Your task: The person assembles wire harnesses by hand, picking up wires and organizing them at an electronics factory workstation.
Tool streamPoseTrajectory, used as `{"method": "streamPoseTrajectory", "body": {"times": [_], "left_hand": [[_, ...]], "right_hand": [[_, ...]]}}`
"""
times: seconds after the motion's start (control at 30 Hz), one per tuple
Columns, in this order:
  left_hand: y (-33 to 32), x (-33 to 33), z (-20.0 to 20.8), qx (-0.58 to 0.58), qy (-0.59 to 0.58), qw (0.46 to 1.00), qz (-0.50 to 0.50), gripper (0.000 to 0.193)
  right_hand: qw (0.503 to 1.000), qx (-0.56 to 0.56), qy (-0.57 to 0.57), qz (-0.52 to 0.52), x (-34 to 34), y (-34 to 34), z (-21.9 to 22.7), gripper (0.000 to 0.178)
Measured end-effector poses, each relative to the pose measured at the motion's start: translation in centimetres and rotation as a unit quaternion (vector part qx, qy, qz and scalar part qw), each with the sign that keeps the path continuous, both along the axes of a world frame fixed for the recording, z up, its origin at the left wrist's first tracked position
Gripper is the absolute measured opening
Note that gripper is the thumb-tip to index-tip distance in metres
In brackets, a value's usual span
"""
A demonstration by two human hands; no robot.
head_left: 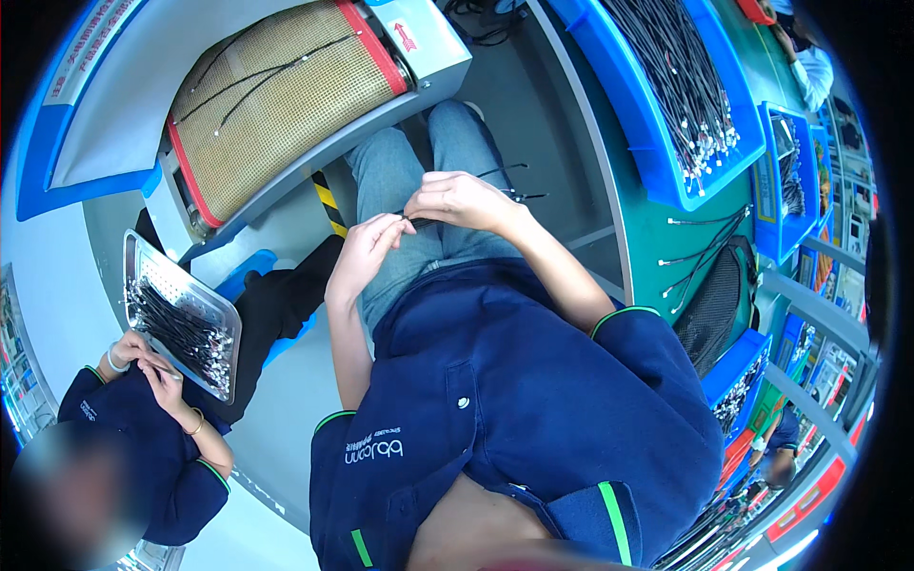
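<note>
Head view, black cable: the black cable [529, 196] is held above the lap, off the counter [645, 228] and left of its pale edge; dark ends stick out past the right hand, and whether they belong to one piece I cannot tell.
Left hand: the left hand [366, 251] pinches the cable between thumb and fingertips.
Right hand: the right hand [461, 201] pinches it just beside the left; the exact grip is hidden by the fingers.
Slip risk: with only fingertips holding and nothing but lap beneath, a loosened pinch could drop it to the floor.
Strain risk: pulling or bending hard between the hands could damage an end.
Mix-up risk: loose cables [705, 249] on the counter, near the big bin's lower corner, look alike and could get confused with it.
Big blue bin: the big blue bin [644, 157] is heaped with black cables, pale connectors toward its lower edge.
Farther blue bin: this farther blue bin [767, 202] also holds dark cables.
Small blue bin: the small blue bin [722, 379], below the black mesh bag [712, 314], holds white-tipped pieces, too small to tell.
Metal tray: beside the co-worker's hands [143, 360], the metal tray [152, 255] carries piled black cables.
Mesh belt: on the mesh belt [286, 128], thin cables lie apart, one tip near the red right edge.
</note>
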State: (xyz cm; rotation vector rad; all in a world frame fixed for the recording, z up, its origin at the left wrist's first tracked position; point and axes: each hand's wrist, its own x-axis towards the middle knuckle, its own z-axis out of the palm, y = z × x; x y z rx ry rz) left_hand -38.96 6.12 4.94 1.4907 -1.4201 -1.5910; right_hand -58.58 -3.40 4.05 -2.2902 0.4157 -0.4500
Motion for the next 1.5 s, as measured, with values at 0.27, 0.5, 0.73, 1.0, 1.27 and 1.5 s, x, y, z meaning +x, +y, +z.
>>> {"method": "streamPoseTrajectory", "body": {"times": [0.27, 0.5, 0.73, 1.0, 1.27, 1.5], "left_hand": [[-0.1, -1.0, -1.6, -0.011, 0.049, 0.998, 0.041, 0.017], [0.0, -1.7, -0.5, -0.069, -0.043, 0.995, 0.059, 0.017], [0.1, -1.8, -1.9, -0.086, -0.031, 0.995, 0.049, 0.018], [0.4, -3.2, -3.5, -0.279, -0.177, 0.939, 0.094, 0.019], [0.1, -2.9, -3.3, -0.297, -0.187, 0.930, 0.111, 0.016], [0.2, -3.2, -4.0, -0.315, -0.177, 0.925, 0.119, 0.014]], "right_hand": [[0.998, -0.045, 0.015, -0.031, -0.2, -0.3, 0.0, 0.012], [0.998, -0.006, 0.055, -0.027, -0.7, -0.5, 1.6, 0.013], [0.999, 0.025, -0.022, -0.032, -1.3, 0.0, 0.3, 0.014], [0.993, 0.069, 0.029, -0.090, -1.7, 0.5, -1.2, 0.015], [0.990, 0.082, 0.052, -0.097, -1.4, 0.7, -1.6, 0.015], [0.991, 0.085, 0.048, -0.095, -1.5, 0.6, -1.9, 0.015]]}}
